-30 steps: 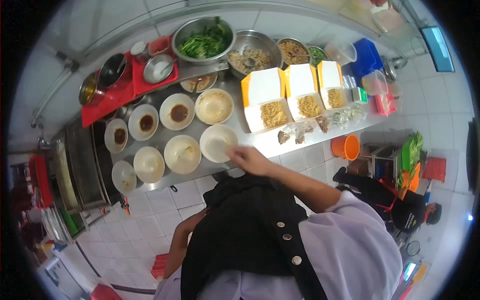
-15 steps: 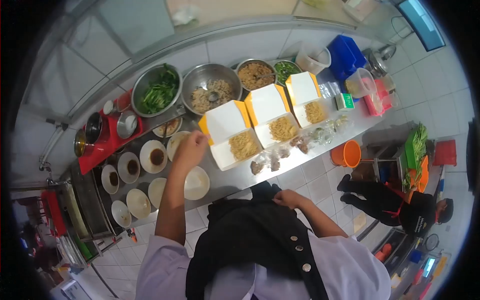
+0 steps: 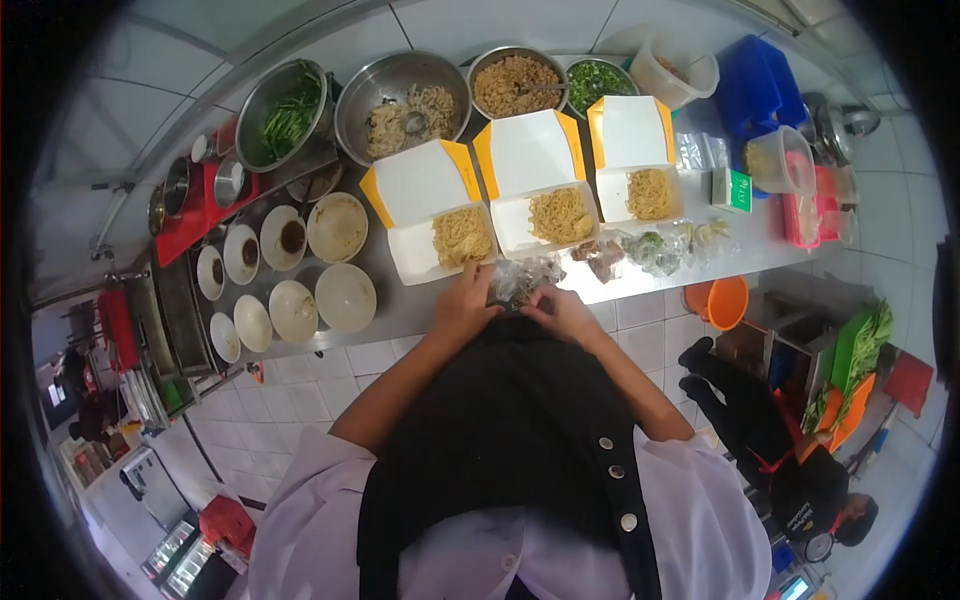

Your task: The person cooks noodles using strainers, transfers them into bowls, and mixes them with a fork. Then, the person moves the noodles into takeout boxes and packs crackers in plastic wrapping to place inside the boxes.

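Note:
Both hands are at the counter's front edge, around a small clear plastic bag [image 3: 530, 273] whose contents I cannot make out. My left hand [image 3: 465, 305] is by the front of the leftmost open box of noodles [image 3: 462, 236], its fingers bent at the bag's left side. My right hand [image 3: 562, 312] pinches at the bag's near side. More small bags lie to the right, one with brown pieces [image 3: 601, 260] and one with green bits [image 3: 652, 254]. Behind them stand the middle noodle box [image 3: 530, 155] and the right one [image 3: 628, 135], lids raised.
White bowls [image 3: 346, 298], some with dark sauce, stand in two rows on the left. Steel bowls of greens [image 3: 290, 118], minced food [image 3: 405, 118] and chopped topping [image 3: 515, 84] line the back. An orange bucket [image 3: 722, 303] and a co-worker [image 3: 800, 480] are at the right.
My left hand has moved from the leftmost box's lid down to the front edge. My right hand has risen from beside the apron to the bag. The view has shifted.

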A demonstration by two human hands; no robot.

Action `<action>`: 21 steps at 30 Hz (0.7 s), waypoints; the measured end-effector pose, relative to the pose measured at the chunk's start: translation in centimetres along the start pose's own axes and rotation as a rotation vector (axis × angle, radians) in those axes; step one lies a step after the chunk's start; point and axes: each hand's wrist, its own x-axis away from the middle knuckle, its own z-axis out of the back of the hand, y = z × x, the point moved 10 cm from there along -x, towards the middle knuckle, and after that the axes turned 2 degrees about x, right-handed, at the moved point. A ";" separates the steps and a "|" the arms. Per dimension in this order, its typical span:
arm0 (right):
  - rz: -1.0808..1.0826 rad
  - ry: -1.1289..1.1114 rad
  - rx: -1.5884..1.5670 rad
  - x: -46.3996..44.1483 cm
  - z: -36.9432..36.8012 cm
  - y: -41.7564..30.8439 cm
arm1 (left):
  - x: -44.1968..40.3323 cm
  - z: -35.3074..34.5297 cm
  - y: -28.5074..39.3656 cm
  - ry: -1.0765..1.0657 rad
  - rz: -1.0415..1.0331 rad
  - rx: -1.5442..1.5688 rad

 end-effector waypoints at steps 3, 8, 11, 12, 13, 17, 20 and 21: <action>0.101 0.045 0.116 -0.3 -1.3 -1.7 | 0.3 -0.5 -0.2 0.080 -0.077 0.030; 0.472 0.304 0.257 1.2 0.2 -8.0 | 1.6 0.6 -2.4 0.108 0.049 0.257; 0.638 0.358 0.207 2.9 2.7 -14.8 | 2.8 5.1 -0.7 0.239 -0.061 0.355; 0.643 0.330 0.181 2.7 2.4 -15.3 | 3.3 6.6 0.0 0.304 -0.134 0.356; 0.684 0.361 0.185 3.0 2.3 -16.2 | 3.7 7.2 -0.1 0.292 -0.136 0.398; 0.632 0.336 -0.018 4.1 0.7 -17.9 | 5.8 10.2 0.8 0.244 -0.155 0.431; 0.541 0.257 -0.348 3.9 -1.9 -16.3 | 6.9 9.7 0.3 0.164 -0.155 0.559; 0.527 0.235 -0.463 4.0 -2.6 -16.2 | 7.4 9.0 -0.2 0.128 -0.147 0.637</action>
